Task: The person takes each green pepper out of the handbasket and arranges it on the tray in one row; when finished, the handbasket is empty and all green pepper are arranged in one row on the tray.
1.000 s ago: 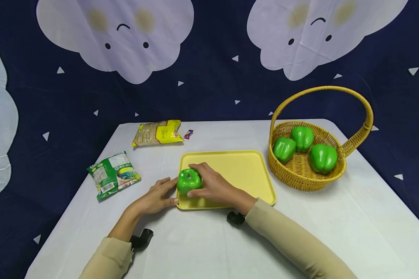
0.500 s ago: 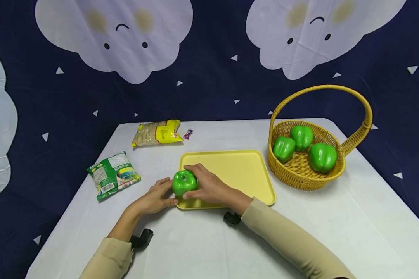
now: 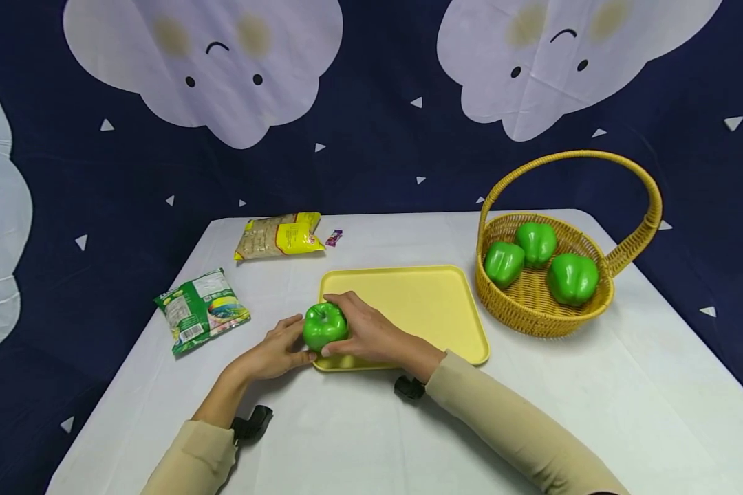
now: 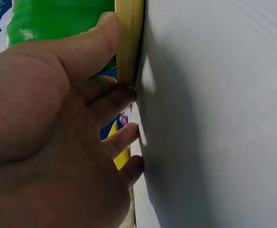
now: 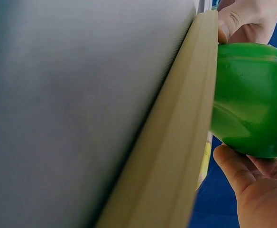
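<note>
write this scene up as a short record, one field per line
right hand: holds green pepper at left edge of tray
left hand: at same edge, beside green pepper
tray: yellow, flat on white table
basket: right of tray, three peppers inside
green bag: left of tray
yellow bag: at back, beside small purple packet

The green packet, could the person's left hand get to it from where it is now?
Probably yes: the green packet lies to the left of the left hand and a little farther forward, with only white tablecloth showing between them.
</note>
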{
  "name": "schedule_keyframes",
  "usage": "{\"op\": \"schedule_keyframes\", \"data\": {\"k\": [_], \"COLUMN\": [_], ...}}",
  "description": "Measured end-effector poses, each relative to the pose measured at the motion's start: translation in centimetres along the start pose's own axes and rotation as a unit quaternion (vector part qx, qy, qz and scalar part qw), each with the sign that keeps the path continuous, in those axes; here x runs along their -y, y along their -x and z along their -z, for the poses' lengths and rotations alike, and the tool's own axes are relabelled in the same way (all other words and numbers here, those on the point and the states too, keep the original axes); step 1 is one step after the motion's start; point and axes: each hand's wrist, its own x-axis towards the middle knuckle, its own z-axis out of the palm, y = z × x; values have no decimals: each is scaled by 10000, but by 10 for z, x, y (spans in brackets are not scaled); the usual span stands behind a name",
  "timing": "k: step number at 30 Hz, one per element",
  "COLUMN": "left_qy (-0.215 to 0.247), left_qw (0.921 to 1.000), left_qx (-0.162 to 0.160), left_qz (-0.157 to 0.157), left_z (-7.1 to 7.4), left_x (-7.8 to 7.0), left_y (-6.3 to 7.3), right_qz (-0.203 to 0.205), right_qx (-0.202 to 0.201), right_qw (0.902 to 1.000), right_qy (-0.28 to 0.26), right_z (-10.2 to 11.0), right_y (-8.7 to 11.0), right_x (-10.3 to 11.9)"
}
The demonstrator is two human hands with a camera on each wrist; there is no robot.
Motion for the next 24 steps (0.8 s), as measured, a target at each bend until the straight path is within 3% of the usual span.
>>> {"op": "schedule_keyframes", "data": {"k": [11,16,24], "left_qy": [-84,-126,-94], "left_qw": [10000,9999,9999], "left_qx": [5,11,59], "left_qz": [10,79,89], "left_z": [0,0,1], "left_x": [-1,-3,-4], "left_y": [-2,-1,-1], "right_qz": [-97,27,134], "right_qx": [-133,-360,-884], "right_qw": [9998,9993,9957], "right_qy": [-73,-120,229], "right_z": [13,30,67], "right_y": [11,27,55], "right_x": [-4,-5,-10]}}
